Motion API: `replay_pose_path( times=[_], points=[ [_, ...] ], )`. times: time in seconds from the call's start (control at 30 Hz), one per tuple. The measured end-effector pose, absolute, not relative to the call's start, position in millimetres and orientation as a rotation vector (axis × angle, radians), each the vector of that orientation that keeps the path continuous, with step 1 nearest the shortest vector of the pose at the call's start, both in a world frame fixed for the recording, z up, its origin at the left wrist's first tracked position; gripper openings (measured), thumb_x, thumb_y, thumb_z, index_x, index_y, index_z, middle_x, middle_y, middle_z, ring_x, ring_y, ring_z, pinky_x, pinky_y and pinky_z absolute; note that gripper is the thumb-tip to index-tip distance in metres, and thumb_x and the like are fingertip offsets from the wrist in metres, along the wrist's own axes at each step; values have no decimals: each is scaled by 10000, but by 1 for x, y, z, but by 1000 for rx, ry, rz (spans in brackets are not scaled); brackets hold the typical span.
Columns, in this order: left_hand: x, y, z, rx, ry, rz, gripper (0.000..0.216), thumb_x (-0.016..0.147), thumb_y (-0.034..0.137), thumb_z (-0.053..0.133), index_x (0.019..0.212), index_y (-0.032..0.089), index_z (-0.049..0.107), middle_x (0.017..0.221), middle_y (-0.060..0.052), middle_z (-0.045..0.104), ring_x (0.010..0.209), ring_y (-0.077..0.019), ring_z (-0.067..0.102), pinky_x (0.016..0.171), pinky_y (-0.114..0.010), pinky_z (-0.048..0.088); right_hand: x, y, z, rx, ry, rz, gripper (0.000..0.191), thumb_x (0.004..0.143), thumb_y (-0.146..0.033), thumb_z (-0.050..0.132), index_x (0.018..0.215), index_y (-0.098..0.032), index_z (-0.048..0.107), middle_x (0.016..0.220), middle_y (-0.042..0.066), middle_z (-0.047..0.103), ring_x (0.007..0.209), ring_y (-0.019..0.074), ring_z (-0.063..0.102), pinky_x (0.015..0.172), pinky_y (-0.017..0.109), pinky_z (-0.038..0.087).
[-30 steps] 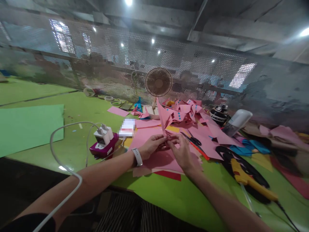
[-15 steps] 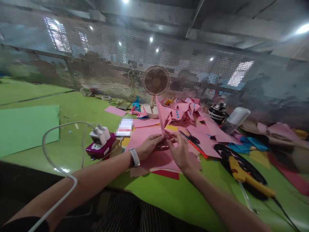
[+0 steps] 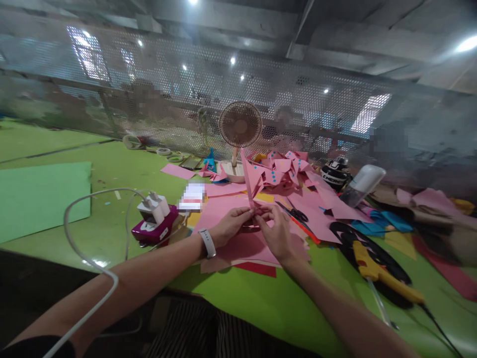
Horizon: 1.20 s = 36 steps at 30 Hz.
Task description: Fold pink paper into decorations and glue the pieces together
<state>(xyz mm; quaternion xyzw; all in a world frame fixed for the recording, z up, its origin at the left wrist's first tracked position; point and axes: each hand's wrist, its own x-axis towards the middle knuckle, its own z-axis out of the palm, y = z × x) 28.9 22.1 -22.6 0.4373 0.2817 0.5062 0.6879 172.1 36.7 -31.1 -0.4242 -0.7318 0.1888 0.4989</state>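
Both hands meet over a stack of pink paper sheets [image 3: 223,248]. My left hand [image 3: 235,224], with a pale watch band at the wrist, pinches the lower end of a folded pink paper piece [image 3: 250,181]. My right hand [image 3: 275,229] is closed on the same end, its thumb and fingertips close to the left ones. The piece stands up from the fingers as a narrow pointed strip with a wider flap. Its lower end is partly hidden by the fingers. Black-handled scissors [image 3: 298,214] lie just right of my right hand, beside an orange-red tool [image 3: 311,233].
A yellow glue gun [image 3: 380,273] rests on a black oval tray [image 3: 343,233] at the right. Behind are a small fan [image 3: 240,124] and a heap of pink cut pieces [image 3: 285,169]. A purple power strip [image 3: 152,231] with white chargers stands left; its cable crosses my left forearm.
Almost nothing differs. The fingers of both hands shift very slightly on the paper piece's lower end, and the piece stays upright in the same place.
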Motion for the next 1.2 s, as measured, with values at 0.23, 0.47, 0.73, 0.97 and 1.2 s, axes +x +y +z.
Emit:
replay_pose_path(
  times=[0.23, 0.47, 0.73, 0.97, 1.2],
  points=[
    [30, 19, -19, 974, 645, 1139, 281, 735, 341, 682, 936, 146, 679, 958, -86, 661, 909, -190, 605, 907, -408, 430, 172, 35, -29, -1037, -1801, 355, 144, 772, -274, 580, 887, -190, 561, 749, 10, 644, 698, 175, 570, 800, 373, 359],
    [29, 22, -23, 1002, 628, 1127, 282, 739, 354, 675, 941, 157, 679, 967, -85, 668, 900, -186, 612, 907, -409, 431, 173, 35, -31, -1044, -1819, 314, 160, 792, -320, 541, 889, -196, 564, 756, 19, 654, 728, 191, 572, 814, 393, 333],
    [27, 24, -26, 1043, 612, 1153, 306, 754, 388, 649, 951, 155, 671, 958, -83, 662, 931, -192, 596, 906, -402, 428, 174, 40, -32, -1012, -1852, 269, 168, 807, -335, 530, 889, -196, 579, 810, 40, 660, 770, 200, 579, 827, 409, 349],
    [22, 29, -25, 957, 614, 1275, 253, 776, 386, 627, 735, 136, 619, 661, 8, 561, 792, -134, 597, 916, -393, 428, 178, 40, -29, -935, -1638, 251, 280, 785, -355, 569, 1010, -190, 547, 1012, 83, 597, 988, 231, 508, 885, 420, 366],
    [24, 29, -21, 935, 736, 1273, 258, 733, 383, 671, 773, 135, 611, 791, -24, 621, 862, -149, 609, 903, -326, 426, 184, 45, -29, -1026, -1471, 855, 382, 718, -468, 626, 931, -161, 550, 851, 55, 588, 742, 170, 539, 659, 308, 444]
  ],
)
